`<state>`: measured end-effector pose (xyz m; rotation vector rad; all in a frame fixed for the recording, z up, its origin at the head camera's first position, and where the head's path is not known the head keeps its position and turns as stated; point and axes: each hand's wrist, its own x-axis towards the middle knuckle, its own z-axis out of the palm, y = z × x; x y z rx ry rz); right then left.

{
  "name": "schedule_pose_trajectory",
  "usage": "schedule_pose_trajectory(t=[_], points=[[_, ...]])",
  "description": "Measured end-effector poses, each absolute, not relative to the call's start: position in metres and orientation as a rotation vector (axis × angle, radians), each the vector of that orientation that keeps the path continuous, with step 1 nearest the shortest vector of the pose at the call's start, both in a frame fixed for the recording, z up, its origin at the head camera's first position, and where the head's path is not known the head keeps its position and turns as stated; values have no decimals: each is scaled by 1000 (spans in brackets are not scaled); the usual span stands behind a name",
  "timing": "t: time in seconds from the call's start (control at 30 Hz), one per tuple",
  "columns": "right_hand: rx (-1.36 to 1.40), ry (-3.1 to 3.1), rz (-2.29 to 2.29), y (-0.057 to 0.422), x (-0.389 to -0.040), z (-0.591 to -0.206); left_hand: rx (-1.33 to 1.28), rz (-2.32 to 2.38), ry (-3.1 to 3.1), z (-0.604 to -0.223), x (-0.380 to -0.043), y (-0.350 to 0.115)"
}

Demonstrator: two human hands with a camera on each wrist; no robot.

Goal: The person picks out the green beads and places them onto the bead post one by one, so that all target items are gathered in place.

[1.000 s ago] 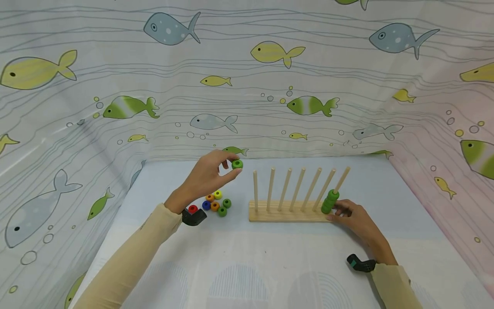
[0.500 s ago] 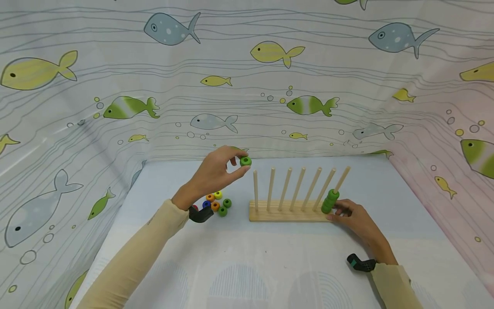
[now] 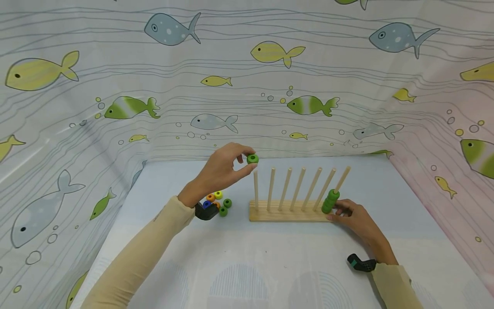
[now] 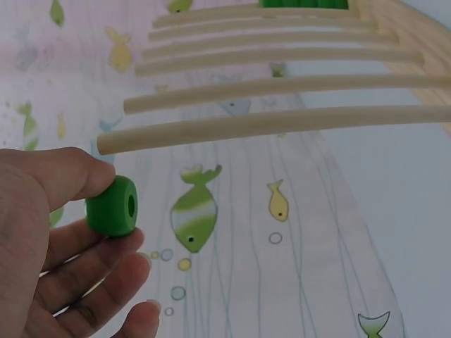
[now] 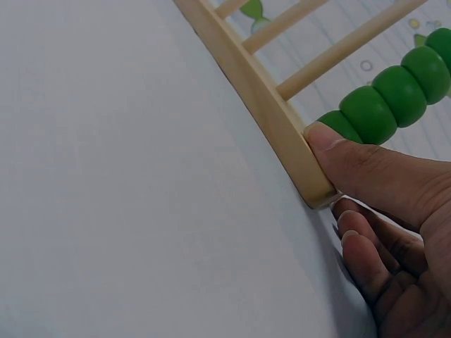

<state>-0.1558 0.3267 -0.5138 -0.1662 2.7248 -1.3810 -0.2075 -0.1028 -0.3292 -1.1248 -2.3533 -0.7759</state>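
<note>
My left hand (image 3: 221, 168) pinches a green bead (image 3: 252, 159) between thumb and fingertips, its hole showing. The bead is just above the tip of the leftmost peg (image 3: 256, 189) of a wooden peg rack (image 3: 289, 218), apart from it in the left wrist view. At the rack's right end my right hand (image 3: 356, 218) holds the base, with the thumb (image 5: 331, 144) on it beside the lowest bead and the other fingers curled around the end. Several green beads (image 5: 402, 95) are stacked on the rightmost peg. The other pegs carry nothing.
Left of the rack lie loose beads on the table: green (image 3: 227, 203), yellow (image 3: 218, 195), orange (image 3: 210, 198) and blue (image 3: 206, 204), partly covered by the left wrist's camera (image 3: 206, 211). A fish-patterned sheet (image 3: 247, 128) hangs behind and at the sides.
My left hand has moved right and slightly up with the green bead, from beside the rack to above the leftmost peg. The right hand and the rack have stayed put.
</note>
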Motion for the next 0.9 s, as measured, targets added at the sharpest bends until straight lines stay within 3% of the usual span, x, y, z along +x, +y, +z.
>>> schedule_pose_trajectory(t=[0.9], points=[[-174,2721,-1399,325,-156,-511,-1221,-770,-2272,-313,-209,-64]])
